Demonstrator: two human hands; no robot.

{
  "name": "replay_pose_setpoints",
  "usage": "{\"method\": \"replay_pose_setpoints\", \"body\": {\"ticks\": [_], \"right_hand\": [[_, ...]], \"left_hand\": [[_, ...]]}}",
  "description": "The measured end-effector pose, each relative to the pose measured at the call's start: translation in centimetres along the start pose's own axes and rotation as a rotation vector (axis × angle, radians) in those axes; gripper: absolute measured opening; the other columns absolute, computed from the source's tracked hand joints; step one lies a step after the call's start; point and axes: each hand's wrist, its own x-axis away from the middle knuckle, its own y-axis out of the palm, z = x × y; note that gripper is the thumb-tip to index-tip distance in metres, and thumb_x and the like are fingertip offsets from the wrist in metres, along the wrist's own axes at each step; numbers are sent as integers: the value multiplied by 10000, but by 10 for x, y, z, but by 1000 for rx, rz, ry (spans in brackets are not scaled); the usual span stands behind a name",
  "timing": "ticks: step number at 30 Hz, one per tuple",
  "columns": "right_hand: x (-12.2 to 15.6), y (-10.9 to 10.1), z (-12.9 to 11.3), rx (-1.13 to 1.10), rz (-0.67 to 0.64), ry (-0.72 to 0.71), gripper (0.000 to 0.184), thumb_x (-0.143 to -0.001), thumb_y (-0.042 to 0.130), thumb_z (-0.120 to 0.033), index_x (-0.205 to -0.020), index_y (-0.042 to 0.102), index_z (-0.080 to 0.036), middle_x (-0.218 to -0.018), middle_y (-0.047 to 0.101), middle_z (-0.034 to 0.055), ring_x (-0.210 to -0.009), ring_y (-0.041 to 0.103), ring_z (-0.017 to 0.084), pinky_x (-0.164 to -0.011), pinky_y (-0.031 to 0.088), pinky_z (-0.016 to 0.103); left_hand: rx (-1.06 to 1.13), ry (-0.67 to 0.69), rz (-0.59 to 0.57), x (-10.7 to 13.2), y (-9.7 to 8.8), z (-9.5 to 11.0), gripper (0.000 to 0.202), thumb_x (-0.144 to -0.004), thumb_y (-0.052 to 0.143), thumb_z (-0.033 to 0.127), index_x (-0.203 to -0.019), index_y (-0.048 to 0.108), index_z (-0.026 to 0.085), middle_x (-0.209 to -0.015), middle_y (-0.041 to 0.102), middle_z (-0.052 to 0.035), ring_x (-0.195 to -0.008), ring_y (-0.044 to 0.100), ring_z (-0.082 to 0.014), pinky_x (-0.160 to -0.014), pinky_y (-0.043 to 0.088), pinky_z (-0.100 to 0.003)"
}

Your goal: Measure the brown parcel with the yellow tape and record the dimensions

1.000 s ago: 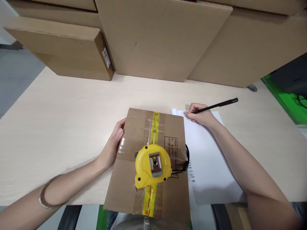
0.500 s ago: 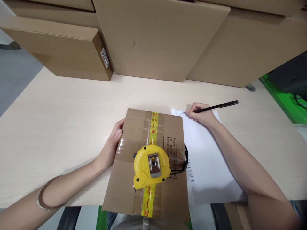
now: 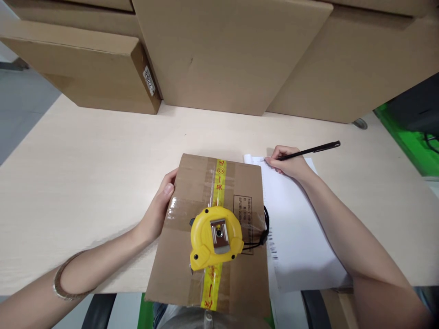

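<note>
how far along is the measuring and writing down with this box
Measuring looks finished: the yellow tape measure lies retracted on the taped box. In hand: the right hand presses the pen near the paper top; the left hand steadies the box. Any writing is unreadable.

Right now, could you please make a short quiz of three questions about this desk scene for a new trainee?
1. True or false: the yellow tape measure lies on the taped box.
2. Which hand holds the pen? A) left hand B) right hand
3. Fill in: the pen tip touches the white ____.

Key:
1. True; it lies on top of the box, over the yellow tape strip.
2. B; the right hand has a grip on the pen, and the left hand rests on the left edge of the box.
3. paper
</note>
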Motion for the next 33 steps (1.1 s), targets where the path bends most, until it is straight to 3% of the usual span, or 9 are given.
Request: {"method": "replay_pose_setpoints", "body": {"ticks": [15, 23, 33], "right_hand": [[-2, 0, -1, 14, 0, -15, 351, -676, 799, -221, -577, 462, -237, -449, 500, -60, -369, 392, 71, -393, 249, 237], [-1, -2, 1, -35, -32, -17, 443, -719, 871, -410, -584, 485, -239, -469, 540, -31, -398, 442, 89, -421, 334, 260], [1, -1, -2, -7, -47, -16, 432, -708, 892, -397, -561, 520, -232, -476, 549, -24, -428, 441, 95, -459, 342, 271]], "left_hand": [[-16, 4, -15, 0, 0, 1, 450, -969, 491, 585, -1264, 643, 283, -1427, 634, -71, -1331, 582, -329, -1054, 575, -422], [6, 5, -14, -1, 0, -1, 445, -960, 507, 584, -1266, 655, 297, -1407, 647, -52, -1330, 581, -336, -1073, 565, -434], [-37, 20, -27, 0, -1, 1, 467, -974, 478, 579, -1305, 640, 292, -1421, 637, -65, -1342, 574, -332, -1074, 564, -428]]}}
